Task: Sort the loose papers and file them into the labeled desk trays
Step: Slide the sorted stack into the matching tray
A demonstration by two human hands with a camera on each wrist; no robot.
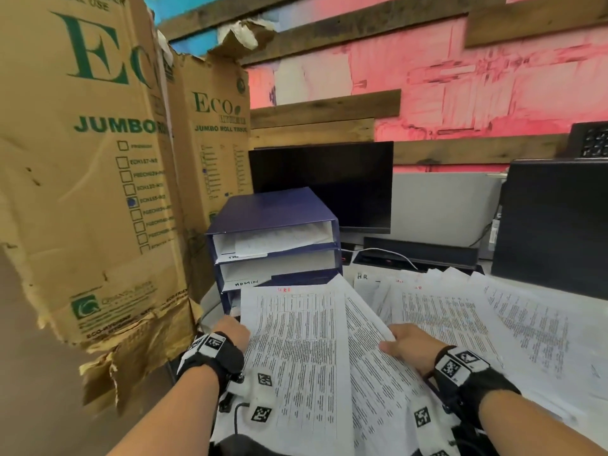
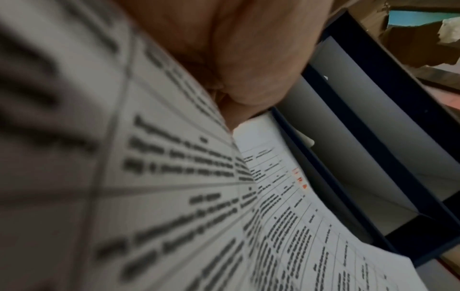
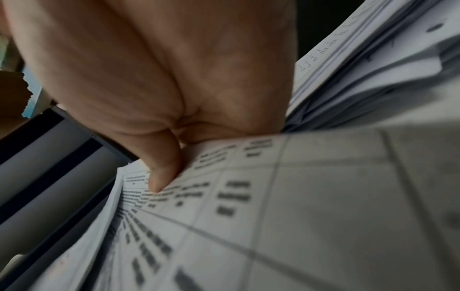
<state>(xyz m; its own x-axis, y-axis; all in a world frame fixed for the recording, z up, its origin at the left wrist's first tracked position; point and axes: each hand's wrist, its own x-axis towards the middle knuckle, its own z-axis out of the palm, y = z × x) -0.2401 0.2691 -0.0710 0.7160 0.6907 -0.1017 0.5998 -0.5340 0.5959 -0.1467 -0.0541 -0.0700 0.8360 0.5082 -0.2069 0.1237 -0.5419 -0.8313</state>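
White printed sheets (image 1: 296, 350), thin and floppy, are held as a small bundle in front of the blue stacked desk trays (image 1: 276, 238), their far edge close to the lowest tray. The left hand (image 1: 232, 332) grips the bundle's left edge and the right hand (image 1: 406, 345) pinches its right edge, thumb (image 3: 161, 173) pressed on top. Such paper is light but sags and slides apart, so holding both long edges seems wise. More loose papers (image 1: 460, 311) lie fanned on the desk to the right.

Black wrist straps (image 1: 214, 357) with white coded tags, seemingly fabric; bare forearms.
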